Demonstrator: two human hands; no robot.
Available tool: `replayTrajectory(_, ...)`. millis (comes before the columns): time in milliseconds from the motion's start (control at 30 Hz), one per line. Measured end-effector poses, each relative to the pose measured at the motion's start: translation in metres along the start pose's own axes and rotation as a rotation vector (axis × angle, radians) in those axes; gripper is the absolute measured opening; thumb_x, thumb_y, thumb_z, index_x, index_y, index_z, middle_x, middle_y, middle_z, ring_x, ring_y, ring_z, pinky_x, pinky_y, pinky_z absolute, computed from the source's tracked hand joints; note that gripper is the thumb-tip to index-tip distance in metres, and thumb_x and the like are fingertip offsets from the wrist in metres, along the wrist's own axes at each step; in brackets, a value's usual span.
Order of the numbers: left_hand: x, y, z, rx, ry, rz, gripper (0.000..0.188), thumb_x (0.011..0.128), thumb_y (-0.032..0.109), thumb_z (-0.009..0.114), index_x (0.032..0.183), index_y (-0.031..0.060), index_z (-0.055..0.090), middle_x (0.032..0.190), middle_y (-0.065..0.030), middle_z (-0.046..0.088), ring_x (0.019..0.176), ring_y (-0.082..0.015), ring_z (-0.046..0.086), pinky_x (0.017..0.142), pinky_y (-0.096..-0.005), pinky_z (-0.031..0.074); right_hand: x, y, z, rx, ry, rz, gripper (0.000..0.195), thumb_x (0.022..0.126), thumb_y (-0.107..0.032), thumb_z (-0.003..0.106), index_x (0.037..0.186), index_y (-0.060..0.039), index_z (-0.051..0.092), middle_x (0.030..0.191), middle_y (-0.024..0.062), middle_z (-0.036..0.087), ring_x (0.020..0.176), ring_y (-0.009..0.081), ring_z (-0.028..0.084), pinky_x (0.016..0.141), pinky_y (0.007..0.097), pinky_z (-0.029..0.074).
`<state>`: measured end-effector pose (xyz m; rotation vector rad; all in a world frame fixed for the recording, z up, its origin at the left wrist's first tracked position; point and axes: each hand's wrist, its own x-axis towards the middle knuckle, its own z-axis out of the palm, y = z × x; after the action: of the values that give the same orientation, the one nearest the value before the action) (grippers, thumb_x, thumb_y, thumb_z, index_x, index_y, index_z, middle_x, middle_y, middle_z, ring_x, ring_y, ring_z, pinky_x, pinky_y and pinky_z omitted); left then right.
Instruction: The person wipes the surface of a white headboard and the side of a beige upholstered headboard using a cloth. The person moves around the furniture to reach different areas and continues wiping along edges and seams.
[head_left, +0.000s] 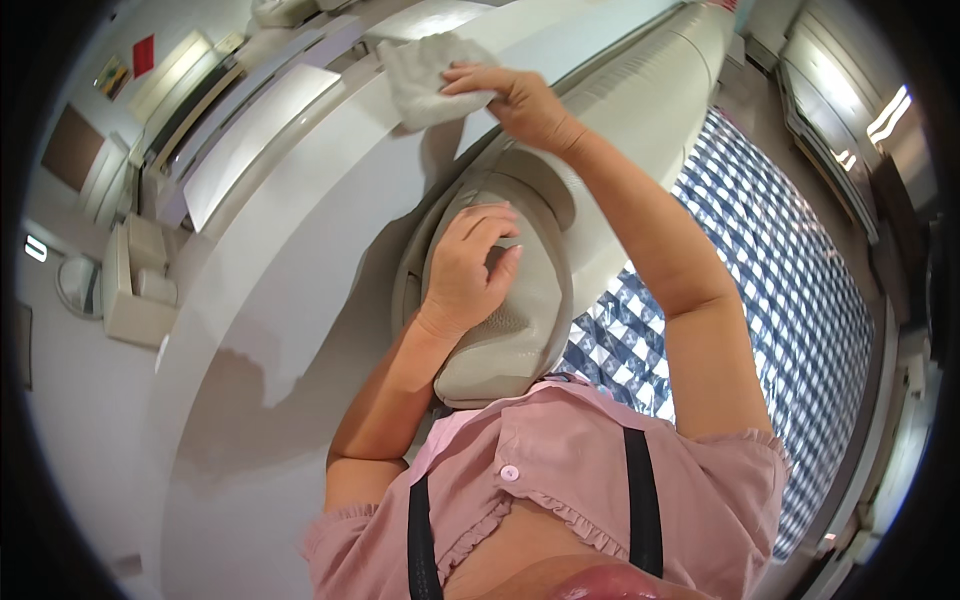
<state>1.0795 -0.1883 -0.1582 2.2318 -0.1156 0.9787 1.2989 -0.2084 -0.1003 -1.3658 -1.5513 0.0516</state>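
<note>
My right hand (517, 101) grips a pale cloth (431, 86) by its near side. The cloth hangs spread out beside the white wall or partition, slightly blurred; I cannot tell whether it touches anything. My left hand (472, 259) is over the near end of a beige leather-like padded headboard (495, 364). It holds nothing, with fingers loosely curved and the thumb apart. Contact between its palm and the padding is hidden. The headboard runs away from me towards the upper right, below my right forearm.
A mattress or bed cover (787, 300) in a dark blue and white check, glossy as if under plastic, lies to the right. A curved-looking white partition (300, 247) stands on the left. Beyond it are a beige bedside cabinet (135, 307) and other beds. Another bed (829, 112) stands at upper right.
</note>
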Motion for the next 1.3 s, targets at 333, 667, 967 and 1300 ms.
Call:
replayTrajectory(333, 0.001, 0.000, 0.000, -0.027, -0.013, -0.001, 0.017, 0.079, -0.002, 0.063, 0.095, 0.0007, 0.061, 0.107, -0.0151, 0.066, 0.109, -0.0341, 0.061, 0.094, -0.0408, 0.047, -0.083, -0.017, -0.005, 0.335, 0.284, 0.397, 0.042, 0.087, 0.014, 0.041, 0.116, -0.0026, 0.066, 0.123, 0.0099, 0.065, 0.119, 0.0231, 0.059, 0.104, 0.0346, 0.045)
replayTrajectory(667, 0.001, -0.003, -0.004, -0.052, -0.040, 0.037, 0.017, 0.079, -0.001, 0.064, 0.095, 0.0018, 0.062, 0.106, -0.0123, 0.066, 0.113, -0.0340, 0.060, 0.100, -0.0441, 0.044, -0.134, -0.048, -0.018, 1.154, 1.211, 0.833, 0.035, 0.094, -0.007, 0.050, 0.128, 0.0016, 0.049, 0.125, 0.0146, 0.058, 0.115, 0.0278, 0.057, 0.101, 0.0444, 0.047)
replayTrajectory(967, 0.002, 0.003, -0.011, -0.040, -0.206, 0.096, 0.014, 0.082, 0.006, 0.064, 0.096, 0.0045, 0.064, 0.113, -0.0091, 0.067, 0.119, -0.0331, 0.058, 0.108, -0.0478, 0.035, -0.198, -0.074, 0.002, 1.158, 1.486, 0.832, 0.031, 0.094, -0.005, 0.049, 0.124, 0.0043, 0.049, 0.123, 0.0162, 0.059, 0.114, 0.0291, 0.059, 0.105, 0.0442, 0.048)
replayTrajectory(1300, -0.003, 0.009, -0.011, 0.094, -0.265, 0.134, 0.018, 0.088, 0.011, 0.060, 0.106, 0.0080, 0.065, 0.120, -0.0084, 0.066, 0.123, -0.0318, 0.056, 0.110, -0.0469, 0.033, -0.340, -0.083, 0.063, 1.180, 1.487, 1.233, 0.032, 0.094, -0.014, 0.049, 0.121, 0.0016, 0.054, 0.117, 0.0160, 0.062, 0.105, 0.0299, 0.065, 0.096, 0.0466, 0.053)
